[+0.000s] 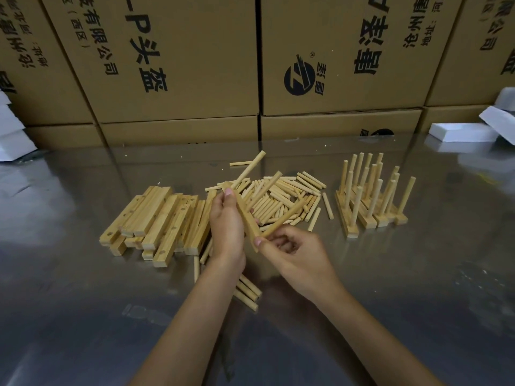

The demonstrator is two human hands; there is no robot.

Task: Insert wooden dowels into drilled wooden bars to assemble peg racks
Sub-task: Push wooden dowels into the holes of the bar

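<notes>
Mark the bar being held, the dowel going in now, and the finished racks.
bar (245,215): head view, middle of its face between the hands.
dowel (284,218): head view, mid-shaft, above the right hand.
finished racks (370,215): head view, a base bar.

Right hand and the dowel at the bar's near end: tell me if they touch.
Touching. The head view shows the right hand pinching the dowel near the bar.

Left hand (227,221), right hand (292,250) both gripping.

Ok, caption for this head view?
Left hand holds a drilled bar; right hand fits a third dowel.
</notes>
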